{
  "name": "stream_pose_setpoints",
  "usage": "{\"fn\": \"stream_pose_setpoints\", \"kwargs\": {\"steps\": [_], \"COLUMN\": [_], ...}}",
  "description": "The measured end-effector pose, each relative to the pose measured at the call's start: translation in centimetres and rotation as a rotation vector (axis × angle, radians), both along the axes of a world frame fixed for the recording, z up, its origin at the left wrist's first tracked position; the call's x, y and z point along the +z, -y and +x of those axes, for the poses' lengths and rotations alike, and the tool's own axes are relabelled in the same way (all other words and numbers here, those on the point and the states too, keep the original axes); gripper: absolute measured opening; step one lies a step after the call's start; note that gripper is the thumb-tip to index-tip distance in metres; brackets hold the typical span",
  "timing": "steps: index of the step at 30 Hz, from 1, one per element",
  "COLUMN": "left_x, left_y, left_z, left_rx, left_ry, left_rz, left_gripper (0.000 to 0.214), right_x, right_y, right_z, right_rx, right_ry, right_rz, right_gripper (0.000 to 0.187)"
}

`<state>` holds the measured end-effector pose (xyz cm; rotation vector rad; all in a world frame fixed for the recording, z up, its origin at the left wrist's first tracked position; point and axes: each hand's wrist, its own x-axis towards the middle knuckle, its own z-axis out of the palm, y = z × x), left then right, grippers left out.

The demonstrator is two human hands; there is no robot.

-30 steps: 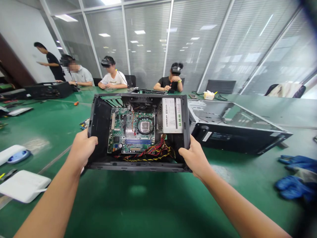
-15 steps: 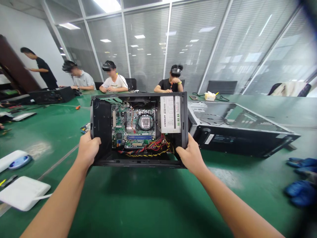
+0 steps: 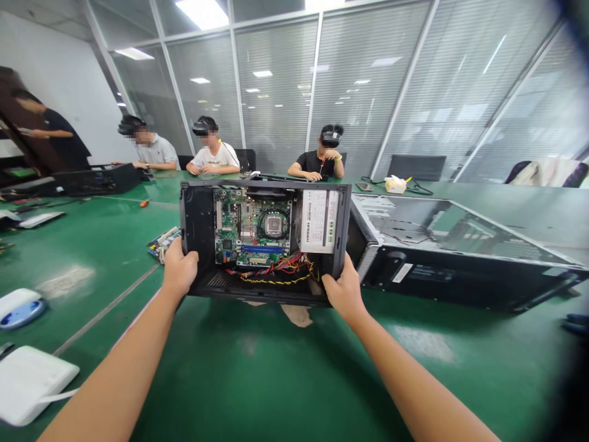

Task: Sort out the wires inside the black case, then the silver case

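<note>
Between my hands is an open black computer case (image 3: 267, 297), its inside turned toward me. My left hand (image 3: 181, 268) grips its left edge, and my right hand (image 3: 343, 283) grips the right edge, thumbs on the near side. Inside sit a green motherboard (image 3: 239, 230) with a bare processor socket area and a white-labelled power supply (image 3: 317, 221) at upper right. Red, yellow and black cables (image 3: 280, 270) lie along the bottom. Whether the case's underside touches the table cannot be made out. Fingers behind the edges are hidden.
A second open computer case (image 3: 460, 282) lies close on the right. Behind my left hand is a loose circuit board (image 3: 163, 242). A white box-shaped device (image 3: 37, 377) and a blue-white object (image 3: 22, 309) lie at left. Several people sit or stand across the green table (image 3: 276, 380).
The case in my hands has shifted slightly right in view and its front edge tilts differently, showing more of its floor. My view has turned a little; both hands keep their grip.
</note>
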<state>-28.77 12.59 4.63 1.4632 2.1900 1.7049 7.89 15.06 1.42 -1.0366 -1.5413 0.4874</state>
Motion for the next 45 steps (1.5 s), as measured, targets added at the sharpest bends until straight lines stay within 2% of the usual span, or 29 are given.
{"fn": "stream_pose_setpoints", "kwargs": {"steps": [3, 7, 11, 14, 16, 19, 22, 29, 34, 39, 45], "left_x": [-0.3, -0.4, -0.7, -0.8, -0.8, -1.0, -1.5, -3.1, -3.3, -3.6, -3.9], "left_y": [-1.2, -2.3, -2.7, -2.9, -3.2, -3.7, -3.8, -2.3, -2.0, -3.1, -5.6], "left_z": [-0.4, -0.4, -0.2, -0.1, 0.0, 0.3, 0.5, 1.8, 2.8, 1.9, 0.4], "left_rx": [0.003, 0.127, 0.199, 0.226, 0.231, 0.243, 0.195, 0.291, 0.303, 0.317, 0.297], "left_ry": [-0.116, -0.18, -0.218, -0.241, -0.204, -0.017, 0.087, 0.085, 0.007, -0.047, -0.091], "left_rz": [0.042, 0.033, 0.02, -0.008, -0.035, -0.073, -0.039, 0.001, 0.009, -0.012, 0.0], "left_gripper": [0.023, 0.011, 0.007, 0.011, 0.017, 0.026, 0.034, 0.038, 0.04, 0.043, 0.045], "right_x": [-0.8, -1.7, -2.2, -2.0, -1.5, -1.0, -0.9, -1.2, -2.6, -4.1, -4.4], "right_y": [-1.1, -1.5, -1.2, -0.8, -0.5, -0.4, -0.6, -2.3, -3.4, -3.2, -3.1], "right_z": [-0.5, -1.3, -1.7, -1.9, -2.1, -2.4, -2.5, -1.4, -0.8, -1.3, -2.7], "right_rx": [-0.022, -0.047, -0.087, -0.118, -0.123, -0.13, -0.114, -0.035, -0.041, -0.039, -0.078], "right_ry": [0.005, 0.009, 0.035, 0.03, 0.004, -0.052, -0.075, -0.039, -0.049, -0.037, -0.03], "right_rz": [0.005, 0.033, 0.055, 0.035, -0.032, -0.123, -0.12, -0.089, -0.102, -0.048, -0.036], "right_gripper": [0.072, 0.074, 0.077, 0.075, 0.076, 0.081, 0.082, 0.082, 0.081, 0.081, 0.081]}}
